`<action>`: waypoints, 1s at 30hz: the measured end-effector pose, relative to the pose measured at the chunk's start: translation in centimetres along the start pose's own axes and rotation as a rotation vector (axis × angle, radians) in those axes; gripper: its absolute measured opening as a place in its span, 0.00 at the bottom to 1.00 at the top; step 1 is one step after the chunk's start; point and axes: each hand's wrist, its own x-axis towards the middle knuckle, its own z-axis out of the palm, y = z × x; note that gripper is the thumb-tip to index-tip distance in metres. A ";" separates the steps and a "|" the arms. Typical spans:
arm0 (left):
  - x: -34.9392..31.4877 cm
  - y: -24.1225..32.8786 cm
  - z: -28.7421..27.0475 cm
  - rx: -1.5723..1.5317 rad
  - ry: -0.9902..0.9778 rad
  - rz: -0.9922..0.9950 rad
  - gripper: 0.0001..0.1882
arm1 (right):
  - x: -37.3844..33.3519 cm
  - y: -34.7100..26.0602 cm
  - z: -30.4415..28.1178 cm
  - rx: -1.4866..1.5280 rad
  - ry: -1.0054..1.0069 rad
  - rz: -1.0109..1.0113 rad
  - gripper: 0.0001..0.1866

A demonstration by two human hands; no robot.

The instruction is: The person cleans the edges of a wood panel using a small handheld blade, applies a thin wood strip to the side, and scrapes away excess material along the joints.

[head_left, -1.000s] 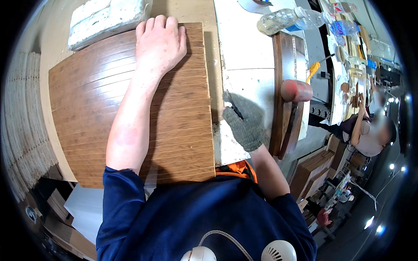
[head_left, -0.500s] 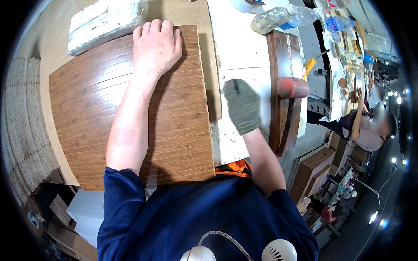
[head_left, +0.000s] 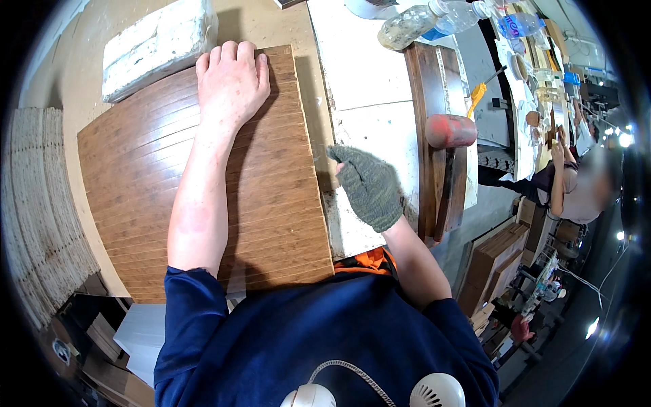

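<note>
A brown wood-grain panel (head_left: 149, 176) with fine crosswise grooves lies before me on a tan board. My bare left hand (head_left: 232, 85) rests at its far edge, fingers curled over the rim and the forearm stretched across the panel. Just beyond the panel's right edge, my right hand (head_left: 369, 190) hovers over a white surface (head_left: 376, 125). A dark green knit glove covers it, with a bit of bare fingertip showing. Its fingers are drawn together and point toward the panel; whatever they may hold is hidden.
A white wrapped block (head_left: 159, 47) sits beyond the panel. To the right, a red-headed mallet (head_left: 451, 131) lies on dark wooden pieces (head_left: 427, 88), near a yellow-handled screwdriver (head_left: 477, 98) and plastic bottles (head_left: 410, 27). Stacked pale strips (head_left: 44, 210) stand left. Another person (head_left: 573, 183) works far right.
My gloved right hand has swung left and a little nearer to me, toward the panel's right edge. My left hand keeps its place on the panel; the view has shifted slightly.
</note>
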 end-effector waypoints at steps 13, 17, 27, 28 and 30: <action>0.0 0.0 -0.1 -0.008 0.002 0.007 0.14 | 0.0 -0.2 0.2 -0.486 -0.125 -0.299 0.18; 0.0 -0.1 -0.1 -0.008 -0.009 0.001 0.14 | 0.3 -0.2 0.0 -0.546 -0.167 -0.330 0.17; 0.0 -0.1 -0.2 -0.012 -0.007 -0.002 0.14 | 0.4 -0.5 0.0 -0.608 -0.161 -0.336 0.16; 0.0 0.0 -0.2 -0.014 -0.005 -0.001 0.14 | 0.4 -0.4 0.0 -0.599 -0.148 -0.342 0.17; 0.1 0.1 -0.3 -0.015 -0.016 0.000 0.14 | 0.3 -0.2 0.0 -0.607 -0.125 -0.368 0.17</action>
